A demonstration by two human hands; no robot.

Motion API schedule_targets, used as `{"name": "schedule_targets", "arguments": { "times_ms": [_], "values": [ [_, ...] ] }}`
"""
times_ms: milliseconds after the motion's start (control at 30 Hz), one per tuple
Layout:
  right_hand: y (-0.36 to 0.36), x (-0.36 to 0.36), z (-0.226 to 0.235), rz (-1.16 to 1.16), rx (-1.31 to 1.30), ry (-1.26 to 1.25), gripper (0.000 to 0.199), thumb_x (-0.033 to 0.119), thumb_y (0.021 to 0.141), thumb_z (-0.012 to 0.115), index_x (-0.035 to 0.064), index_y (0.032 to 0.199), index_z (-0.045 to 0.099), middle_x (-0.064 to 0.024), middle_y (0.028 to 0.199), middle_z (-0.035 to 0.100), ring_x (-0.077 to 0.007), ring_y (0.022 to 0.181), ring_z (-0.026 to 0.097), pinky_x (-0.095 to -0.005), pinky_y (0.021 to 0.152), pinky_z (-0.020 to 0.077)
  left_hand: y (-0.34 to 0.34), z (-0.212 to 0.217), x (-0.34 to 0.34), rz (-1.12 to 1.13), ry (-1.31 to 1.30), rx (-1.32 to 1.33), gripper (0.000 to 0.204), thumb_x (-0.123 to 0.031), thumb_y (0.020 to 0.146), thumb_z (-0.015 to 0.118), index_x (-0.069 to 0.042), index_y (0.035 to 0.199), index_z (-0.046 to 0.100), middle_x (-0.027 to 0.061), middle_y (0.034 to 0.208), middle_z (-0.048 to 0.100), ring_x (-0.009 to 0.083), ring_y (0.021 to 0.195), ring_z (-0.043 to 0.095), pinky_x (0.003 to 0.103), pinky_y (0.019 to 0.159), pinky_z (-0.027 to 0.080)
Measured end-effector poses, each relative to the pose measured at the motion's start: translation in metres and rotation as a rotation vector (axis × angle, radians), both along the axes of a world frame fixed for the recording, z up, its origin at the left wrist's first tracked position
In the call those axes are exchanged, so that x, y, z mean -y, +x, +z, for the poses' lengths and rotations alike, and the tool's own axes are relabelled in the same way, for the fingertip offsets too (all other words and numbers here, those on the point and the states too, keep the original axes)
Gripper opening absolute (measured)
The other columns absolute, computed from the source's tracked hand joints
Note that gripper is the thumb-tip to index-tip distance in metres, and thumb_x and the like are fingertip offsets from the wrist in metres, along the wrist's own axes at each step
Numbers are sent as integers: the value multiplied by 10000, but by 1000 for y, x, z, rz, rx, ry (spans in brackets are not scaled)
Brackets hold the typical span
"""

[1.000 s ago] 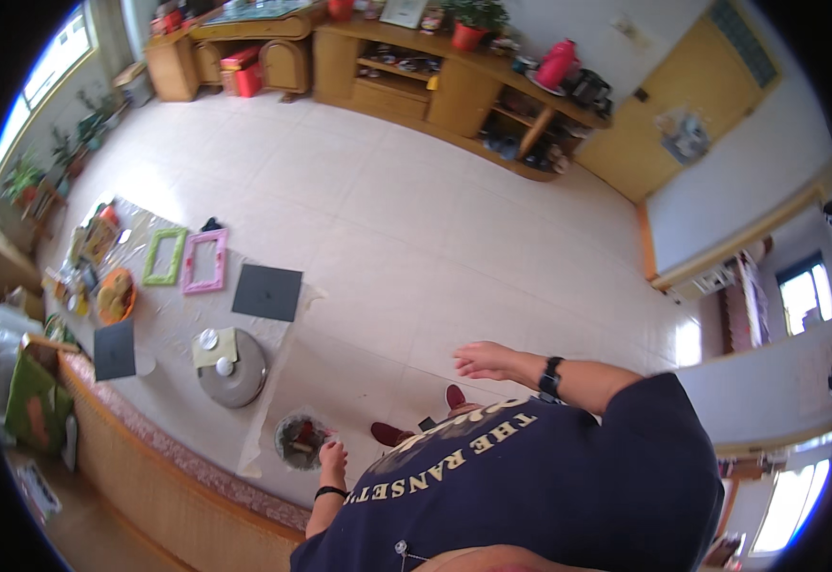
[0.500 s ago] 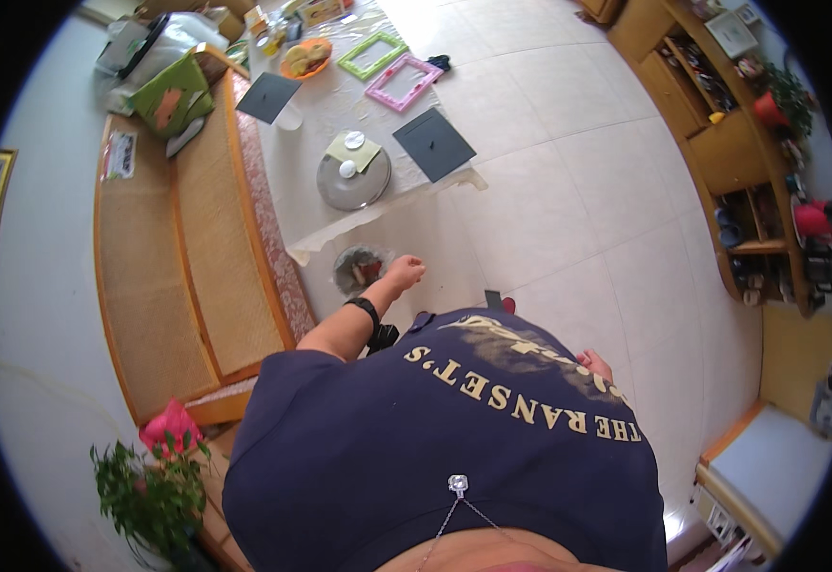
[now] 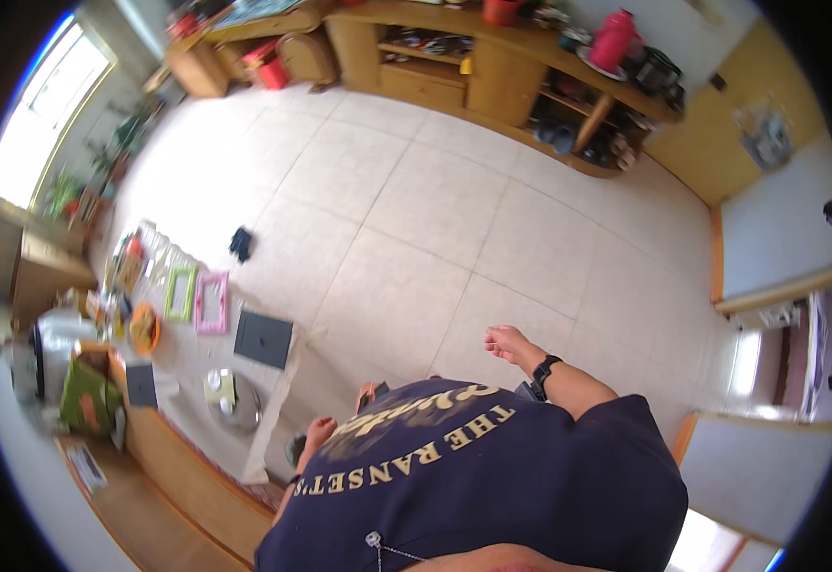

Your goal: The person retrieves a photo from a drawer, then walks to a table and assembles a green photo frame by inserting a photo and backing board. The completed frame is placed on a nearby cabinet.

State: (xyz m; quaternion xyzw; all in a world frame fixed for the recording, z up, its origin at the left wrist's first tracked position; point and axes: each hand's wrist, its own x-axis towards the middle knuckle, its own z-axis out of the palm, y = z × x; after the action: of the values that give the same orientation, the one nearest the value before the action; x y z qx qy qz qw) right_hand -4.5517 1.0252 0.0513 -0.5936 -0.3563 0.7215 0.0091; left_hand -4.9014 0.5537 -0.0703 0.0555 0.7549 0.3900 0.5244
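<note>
Two hands: both bare, empty, in the lower middle of the head view.
Left hand [image 3: 320, 431]: low, left of centre, at the edge of the dark blue shirt [image 3: 492, 486]; fingers loosely curled, gripping nothing; it hangs just above a small dark round dish [image 3: 294, 448] on the pale cloth [image 3: 273, 419], and contact cannot be told.
Right hand [image 3: 508, 343]: right of centre, over the tiled floor [image 3: 416, 210]; fingers stretched out and released, holding nothing; a black wristband [image 3: 543, 368] sits on the wrist.
Nearest things: a round metal lid [image 3: 240, 405] with a yellow-green pad [image 3: 220, 386] on it lies left of the left hand; a dark square board [image 3: 263, 338] lies above that.
Farther left: a pink frame [image 3: 212, 302] and a green frame [image 3: 181, 294] side by side, an orange bowl [image 3: 143, 329] below them, a green bag [image 3: 89, 396] at the left edge.
Floor: a small dark cloth lump [image 3: 241, 244] lies alone, upper left of centre.
Top of frame: wooden shelving [image 3: 492, 71] with a red flask [image 3: 612, 40] on it.
</note>
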Motion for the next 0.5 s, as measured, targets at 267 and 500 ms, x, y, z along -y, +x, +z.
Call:
{"name": "schedule_targets", "arguments": {
  "times_ms": [267, 500],
  "values": [
    [-36, -26, -27, -25, 18, -74, 175, 259, 888, 530, 92, 841, 546, -23, 720, 548, -134, 595, 549, -257, 488, 423, -61, -19, -45, -182, -36, -31, 478, -247, 853, 690, 52, 1199, 552, 158, 1098, 640, 209, 997, 607, 327, 858, 491],
    [-84, -86, 7, -66, 19, -62, 188, 266, 910, 535, 82, 871, 537, -28, 763, 551, -135, 632, 556, -257, 515, 435, -140, 24, -168, -49, -50, 132, 433, -235, 863, 646, 22, 1200, 554, 121, 1044, 645, 192, 933, 617, 335, 791, 497]
  ]
}}
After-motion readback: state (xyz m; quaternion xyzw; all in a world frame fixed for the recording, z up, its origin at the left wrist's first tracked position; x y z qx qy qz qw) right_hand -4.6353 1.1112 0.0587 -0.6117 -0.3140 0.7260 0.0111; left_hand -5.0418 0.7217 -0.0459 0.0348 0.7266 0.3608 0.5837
